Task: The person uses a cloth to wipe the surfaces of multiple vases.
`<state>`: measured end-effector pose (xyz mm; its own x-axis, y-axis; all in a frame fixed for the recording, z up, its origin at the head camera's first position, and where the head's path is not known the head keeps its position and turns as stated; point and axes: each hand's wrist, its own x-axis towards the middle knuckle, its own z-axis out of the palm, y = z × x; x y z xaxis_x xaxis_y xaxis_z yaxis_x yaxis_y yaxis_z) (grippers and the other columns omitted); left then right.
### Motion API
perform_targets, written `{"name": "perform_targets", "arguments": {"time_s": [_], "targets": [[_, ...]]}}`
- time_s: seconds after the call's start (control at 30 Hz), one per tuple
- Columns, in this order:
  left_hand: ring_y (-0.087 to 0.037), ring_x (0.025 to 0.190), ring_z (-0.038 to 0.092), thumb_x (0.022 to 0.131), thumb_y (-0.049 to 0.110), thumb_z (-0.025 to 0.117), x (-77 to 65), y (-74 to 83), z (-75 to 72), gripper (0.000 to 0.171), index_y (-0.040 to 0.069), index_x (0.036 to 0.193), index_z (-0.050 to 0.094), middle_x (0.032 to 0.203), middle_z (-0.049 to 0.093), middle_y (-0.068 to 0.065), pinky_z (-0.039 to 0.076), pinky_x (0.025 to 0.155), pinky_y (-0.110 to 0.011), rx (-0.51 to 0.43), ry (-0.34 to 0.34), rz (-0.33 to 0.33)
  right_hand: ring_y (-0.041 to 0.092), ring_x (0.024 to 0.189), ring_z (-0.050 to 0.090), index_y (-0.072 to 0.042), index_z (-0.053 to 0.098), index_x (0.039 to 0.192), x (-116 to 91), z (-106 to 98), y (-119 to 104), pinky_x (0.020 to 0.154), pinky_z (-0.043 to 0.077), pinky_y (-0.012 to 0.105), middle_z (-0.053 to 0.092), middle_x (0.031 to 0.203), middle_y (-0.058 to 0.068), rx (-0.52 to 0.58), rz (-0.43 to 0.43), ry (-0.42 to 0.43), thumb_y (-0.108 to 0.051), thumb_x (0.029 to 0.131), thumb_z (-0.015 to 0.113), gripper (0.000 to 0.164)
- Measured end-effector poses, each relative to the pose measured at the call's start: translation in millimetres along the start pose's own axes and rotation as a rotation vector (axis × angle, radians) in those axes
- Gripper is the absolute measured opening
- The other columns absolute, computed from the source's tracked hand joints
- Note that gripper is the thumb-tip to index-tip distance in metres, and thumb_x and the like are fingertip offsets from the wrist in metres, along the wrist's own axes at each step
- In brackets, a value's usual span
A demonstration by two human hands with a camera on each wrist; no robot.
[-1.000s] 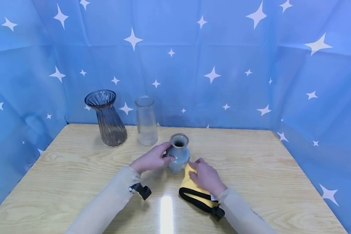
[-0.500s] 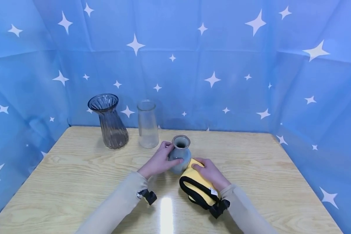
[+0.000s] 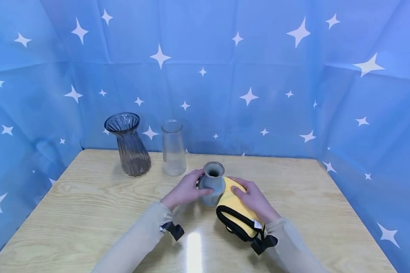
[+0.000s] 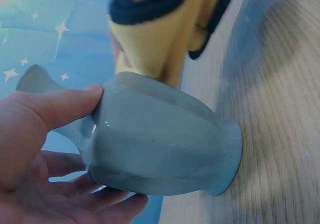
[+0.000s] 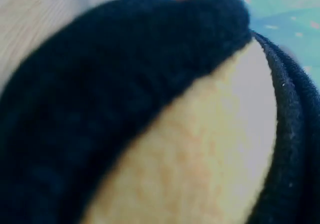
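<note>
A small grey-blue ceramic vase (image 3: 212,189) with a flared neck stands upright on the table. My left hand (image 3: 185,190) grips it from the left, thumb on the near side and fingers round the far side, as the left wrist view (image 4: 45,134) also shows by the hand. A folded yellow cloth (image 3: 233,203) with black edging is held in my right hand (image 3: 254,198) and touches the right side of the vase's body. In the right wrist view the cloth (image 5: 200,149) fills most of the picture and hides nearly all of that hand.
At the back left stand a dark ribbed glass vase (image 3: 133,151) with a flared rim and a clear glass vase (image 3: 173,153). The light wooden table (image 3: 71,212) is backed by a blue curtain (image 3: 205,91) with white stars.
My right hand and the cloth have shifted right and up along the vase's right side. My left hand has spread further over the vase. The head view has tilted slightly.
</note>
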<state>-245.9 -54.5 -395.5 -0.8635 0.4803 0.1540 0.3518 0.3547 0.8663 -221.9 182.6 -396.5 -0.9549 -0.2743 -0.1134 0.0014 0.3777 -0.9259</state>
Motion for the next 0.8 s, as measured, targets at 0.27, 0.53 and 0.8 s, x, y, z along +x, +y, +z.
{"name": "perform_targets", "arguments": {"time_s": [0.27,0.53,0.8], "targets": [[-0.031,0.12,0.052,0.086,0.013,0.074,-3.4,1.5,1.3,0.043,0.002,0.122,0.052,0.123,0.058,-0.012,0.046,0.097,-0.044,-0.056,0.001,-0.024,0.01,0.036,0.028,-0.005,0.051,0.139,-8,5,-17,0.046,0.041,0.027,0.049,0.059,0.0,-0.304,-0.153,0.083,-0.015,0.1,0.053,0.041],[-0.025,0.111,0.057,0.087,0.013,0.073,-3.2,4.5,2.7,0.038,0.004,0.118,0.054,0.117,0.061,-0.009,0.049,0.089,-0.039,-0.001,0.004,-0.02,0.007,0.036,0.026,-0.002,0.058,0.132,-14,14,-34,0.039,0.03,0.025,0.06,0.077,0.006,-0.632,-0.308,0.169,-0.009,0.094,0.06,0.038],[-0.025,0.111,0.057,0.087,0.014,0.072,-1.8,4.9,2.1,0.039,0.003,0.121,0.055,0.118,0.06,-0.009,0.049,0.09,-0.039,0.01,0.01,-0.025,0.006,0.034,0.024,0.0,0.059,0.13,-5,11,-39,0.035,0.028,0.024,0.035,0.047,-0.007,-0.548,-0.302,0.144,-0.01,0.095,0.059,0.036]]}}
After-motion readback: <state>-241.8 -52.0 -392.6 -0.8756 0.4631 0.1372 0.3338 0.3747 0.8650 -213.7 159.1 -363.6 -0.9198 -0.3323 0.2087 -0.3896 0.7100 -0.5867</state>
